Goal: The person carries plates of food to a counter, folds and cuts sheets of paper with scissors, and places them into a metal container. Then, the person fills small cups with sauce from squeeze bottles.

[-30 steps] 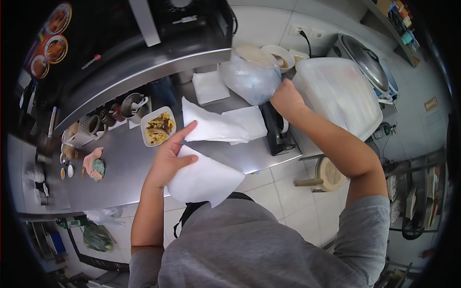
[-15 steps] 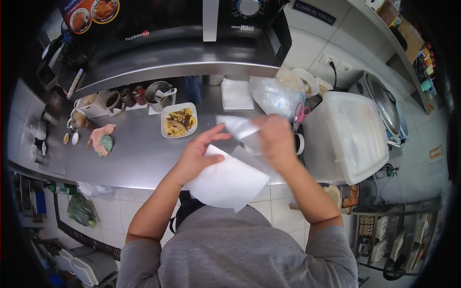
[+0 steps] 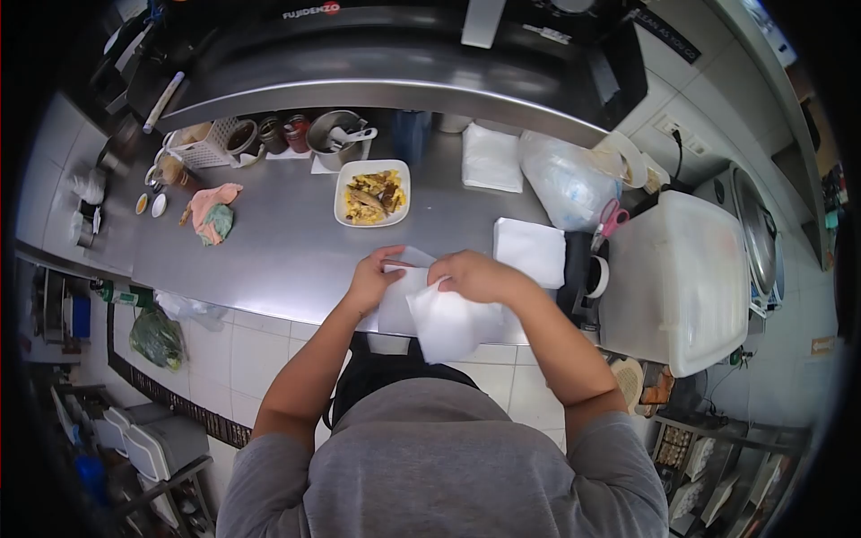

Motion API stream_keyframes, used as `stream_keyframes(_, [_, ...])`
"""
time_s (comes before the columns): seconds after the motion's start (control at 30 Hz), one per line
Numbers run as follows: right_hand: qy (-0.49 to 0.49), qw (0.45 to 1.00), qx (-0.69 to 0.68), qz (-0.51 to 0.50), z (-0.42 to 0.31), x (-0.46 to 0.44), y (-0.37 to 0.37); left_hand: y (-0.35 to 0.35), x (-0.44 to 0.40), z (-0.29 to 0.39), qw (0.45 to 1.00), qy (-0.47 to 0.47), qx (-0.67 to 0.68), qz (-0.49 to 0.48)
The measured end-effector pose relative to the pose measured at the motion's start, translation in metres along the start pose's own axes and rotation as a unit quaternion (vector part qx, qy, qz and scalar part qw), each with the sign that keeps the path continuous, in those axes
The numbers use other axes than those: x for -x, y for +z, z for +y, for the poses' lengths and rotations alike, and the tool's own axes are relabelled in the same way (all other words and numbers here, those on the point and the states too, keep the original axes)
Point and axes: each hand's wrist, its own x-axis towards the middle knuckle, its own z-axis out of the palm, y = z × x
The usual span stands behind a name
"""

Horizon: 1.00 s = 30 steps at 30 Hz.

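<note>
Near the counter's front edge, my left hand [image 3: 372, 278] pinches the left part of some thin white sheets [image 3: 448, 318]. My right hand [image 3: 471, 274] is closed on the upper right of the same sheets, which hang down in front of me. A stack of white sheets [image 3: 529, 253] lies on the counter to the right of my right hand. Beyond my hands sits a square white dish [image 3: 373, 193] with yellow and brown food in it. Another folded white stack [image 3: 491, 158] lies further back, beside a clear plastic bag [image 3: 565, 179].
A large translucent bin [image 3: 686, 282] stands on the right, with pink-handled scissors [image 3: 611, 218] and a black tape dispenser [image 3: 578, 280] beside it. A pink and green cloth [image 3: 213, 213] lies on the left. A metal pot [image 3: 336, 139] stands under the shelf [image 3: 386, 92].
My right hand has come from the plastic bag, over the sheets on the counter, to my left hand, bringing white sheet with it. The view has shifted.
</note>
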Motion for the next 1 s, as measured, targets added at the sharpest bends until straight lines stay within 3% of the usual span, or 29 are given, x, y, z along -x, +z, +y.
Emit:
stream_keyframes(0.1, [0.014, 0.999, 0.046, -0.001, -0.018, -0.009, 0.015, 0.011, 0.023, 0.052, 0.992, 0.039, -0.118, -0.017])
stream_keyframes(0.3, [-0.004, 0.988, -0.043, 0.15, -0.035, -0.004, 0.008, 0.028, 0.047, 0.102, 0.994, 0.014, 0.105, 0.004])
stream_keyframes(0.5, [-0.047, 0.961, -0.111, 0.247, -0.037, 0.001, 0.0, 0.027, 0.048, 0.129, 0.995, 0.005, 0.101, -0.024])
stream_keyframes(0.6, [-0.068, 0.95, -0.112, 0.282, -0.038, 0.003, -0.003, 0.026, 0.044, 0.131, 0.993, 0.046, 0.091, -0.054])
stream_keyframes(0.7, [-0.062, 0.946, -0.11, 0.299, -0.039, 0.006, -0.007, 0.03, 0.052, 0.145, 0.994, 0.019, 0.099, -0.038])
stream_keyframes(0.77, [-0.028, 0.944, -0.113, 0.307, -0.03, 0.005, -0.004, 0.038, 0.056, 0.147, 0.993, 0.105, -0.016, -0.06])
stream_keyframes(0.87, [-0.142, 0.923, 0.062, 0.353, -0.041, 0.015, -0.015, 0.039, 0.066, 0.163, 0.962, 0.186, -0.18, -0.083])
stream_keyframes(0.9, [-0.079, 0.957, 0.003, 0.279, -0.038, 0.017, -0.019, 0.037, 0.069, 0.171, 0.946, 0.206, -0.233, -0.089])
stream_keyframes(0.97, [0.049, 0.985, -0.116, 0.12, -0.032, 0.02, -0.028, 0.03, 0.071, 0.185, 0.985, 0.152, -0.036, -0.073])
stream_keyframes(1.0, [0.063, 0.978, -0.156, 0.122, -0.033, 0.02, -0.03, 0.025, 0.072, 0.189, 0.988, 0.122, 0.064, -0.065])
